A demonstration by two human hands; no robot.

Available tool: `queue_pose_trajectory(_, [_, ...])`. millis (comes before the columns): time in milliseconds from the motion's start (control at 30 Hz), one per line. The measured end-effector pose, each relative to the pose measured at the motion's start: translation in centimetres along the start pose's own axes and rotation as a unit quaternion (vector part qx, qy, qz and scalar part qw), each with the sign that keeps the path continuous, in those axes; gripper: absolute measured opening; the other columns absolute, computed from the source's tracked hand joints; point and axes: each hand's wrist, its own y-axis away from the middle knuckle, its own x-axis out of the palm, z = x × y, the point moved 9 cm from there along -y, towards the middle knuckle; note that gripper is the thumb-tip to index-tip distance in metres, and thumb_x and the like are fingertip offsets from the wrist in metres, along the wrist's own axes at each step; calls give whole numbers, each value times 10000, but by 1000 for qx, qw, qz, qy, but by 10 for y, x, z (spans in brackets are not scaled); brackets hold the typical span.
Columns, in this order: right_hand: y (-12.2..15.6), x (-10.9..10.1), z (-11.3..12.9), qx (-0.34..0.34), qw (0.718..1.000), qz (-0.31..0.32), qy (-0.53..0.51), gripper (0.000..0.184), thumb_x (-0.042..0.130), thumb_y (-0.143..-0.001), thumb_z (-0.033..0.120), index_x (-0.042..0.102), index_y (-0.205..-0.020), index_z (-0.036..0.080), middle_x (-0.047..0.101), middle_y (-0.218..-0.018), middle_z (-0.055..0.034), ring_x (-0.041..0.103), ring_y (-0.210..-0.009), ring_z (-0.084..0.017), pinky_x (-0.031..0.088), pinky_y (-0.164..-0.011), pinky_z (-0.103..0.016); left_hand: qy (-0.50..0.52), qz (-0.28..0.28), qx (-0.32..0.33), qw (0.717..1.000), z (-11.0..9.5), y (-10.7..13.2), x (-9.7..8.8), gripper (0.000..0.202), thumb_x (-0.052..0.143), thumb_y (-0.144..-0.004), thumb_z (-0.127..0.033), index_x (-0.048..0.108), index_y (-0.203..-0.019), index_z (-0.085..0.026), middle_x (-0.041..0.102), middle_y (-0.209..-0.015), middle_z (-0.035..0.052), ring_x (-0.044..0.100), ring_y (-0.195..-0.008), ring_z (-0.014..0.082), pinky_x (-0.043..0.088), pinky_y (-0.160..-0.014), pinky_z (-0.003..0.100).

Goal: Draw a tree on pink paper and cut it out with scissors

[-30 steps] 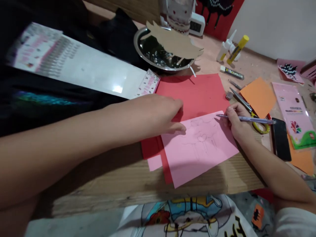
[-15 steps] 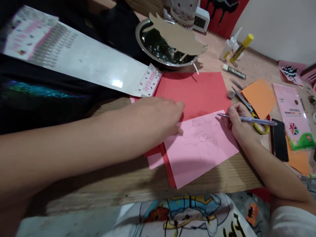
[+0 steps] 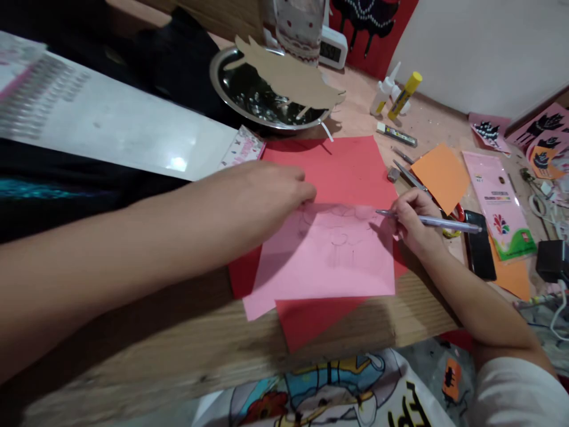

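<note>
A pink paper sheet [image 3: 338, 261] with a faint pencil drawing lies on a red sheet [image 3: 351, 169] on the wooden board. My left hand [image 3: 271, 193] rests on the pink sheet's upper left part, its fingers curled down onto the paper. My right hand [image 3: 411, 222] holds a pale purple pen [image 3: 438, 222] with its tip at the pink sheet's upper right corner.
A metal bowl [image 3: 235, 95] with a cardboard cutout [image 3: 288, 74] across it stands behind. Scissors [image 3: 418, 187], orange paper [image 3: 438, 175], a black phone [image 3: 480, 252], a pink packet [image 3: 495, 198] and glue bottles [image 3: 395, 95] lie to the right. A long white package [image 3: 111, 133] lies at the left.
The pink sheet has been turned and shifted left under my left hand, so its lower edge now lies level. My right hand with the pen stayed at the sheet's upper right.
</note>
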Motion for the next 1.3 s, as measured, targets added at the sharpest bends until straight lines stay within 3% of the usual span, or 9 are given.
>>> queue_pose_trajectory(267, [20,31,12,1,986,167,-11,359,635,-1037,574,670,-917,237,682,-665,27,643,-534,-129,508,-509,-252,-84,-36,45,995,-11,-52,-12,417,397,-1011,-112,801,-1061,-200,718,-1126,117,609,-1196,305,394,-1095,465])
queue_pose_trajectory(400, [5,0,29,-118,965,77,221,351,545,-1083,539,761,-1013,272,788,-910,-61,757,-843,-226,618,-829,-408,-71,-68,91,991,-28,-67,-21,499,296,-1055,-85,729,-1290,-171,668,-1422,115,513,-1387,281,319,-1208,496])
queue_pose_trajectory(500, [-14,-30,28,-186,884,-15,427,233,640,-1022,465,787,-1054,287,767,-1080,-108,723,-1091,-327,577,-987,-513,-96,-98,86,987,-51,-38,-18,470,314,-1069,-110,692,-1349,-111,628,-1493,192,565,-1340,341,434,-1092,491])
queue_pose_trajectory(567, [-27,-40,11,-181,847,-6,501,264,665,-995,419,764,-1188,269,741,-1182,-140,689,-1156,-362,556,-1018,-548,-122,-101,116,981,-80,0,-4,443,349,-1042,-78,777,-1140,-140,765,-1197,163,682,-943,278,501,-828,414])
queue_pose_trajectory(633, [-37,-43,-5,-176,834,17,523,295,647,-995,373,736,-1243,239,729,-1205,-156,686,-1141,-370,553,-1008,-557,-148,-131,134,971,-109,42,11,397,424,-969,-27,799,-1048,-132,790,-1095,156,642,-741,232,470,-690,383])
queue_pose_trajectory(733, [-44,-43,-16,-177,835,23,521,213,645,-992,335,729,-1155,226,741,-1141,-144,698,-1083,-356,562,-971,-523,-182,-118,178,960,-141,82,38,436,488,-961,-47,730,-1323,-76,748,-1352,181,668,-852,231,506,-741,366])
queue_pose_trajectory(900, [-56,-44,-16,-169,831,-18,530,219,640,-999,433,723,-1090,252,726,-1081,-108,708,-1027,-330,583,-893,-461,-199,-120,156,960,-140,81,51,431,513,-1012,-143,684,-1401,-73,708,-1442,207,674,-996,255,536,-819,355])
queue_pose_trajectory(1067, [-75,-39,-14,-159,836,-19,525,311,552,-1047,438,703,-1287,309,703,-1214,-101,713,-1068,-326,587,-902,-469,-173,-105,149,968,-137,75,52,417,542,-1012,-186,683,-1395,-106,697,-1447,253,655,-740,205,507,-571,320])
queue_pose_trajectory(1300, [-88,-26,-8,-170,833,-15,527,118,670,-982,377,690,-949,265,716,-1070,-114,702,-970,-314,582,-860,-470,-137,-89,148,975,-137,73,58,419,592,-982,-208,692,-1383,-140,694,-1425,292,628,-598,177,459,-467,304])
